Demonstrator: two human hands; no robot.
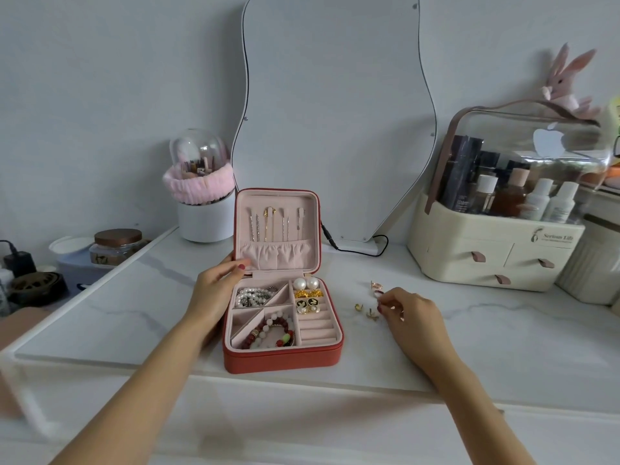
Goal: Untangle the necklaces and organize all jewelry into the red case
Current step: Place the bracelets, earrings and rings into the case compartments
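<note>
My right hand [407, 313] reaches for small gold pieces [367, 312] lying loose on the marble top [503, 347], right of the open red case [283, 359].
My fingertips are drawn together over them; whether they already pinch one, I cannot tell. My left hand [216, 285] rests on the lid's edge, fingers relaxed. Tiny studs could slip or roll away.

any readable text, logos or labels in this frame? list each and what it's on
"Serious Life": cream organizer, front top right, beside a small emblem.
Line beneath it: too small to read.
White apple-shaped logo, no words: organizer's clear lid.
Labels on bottles and dark boxes inside: blurred, unreadable.
Red case: no text visible.
</note>
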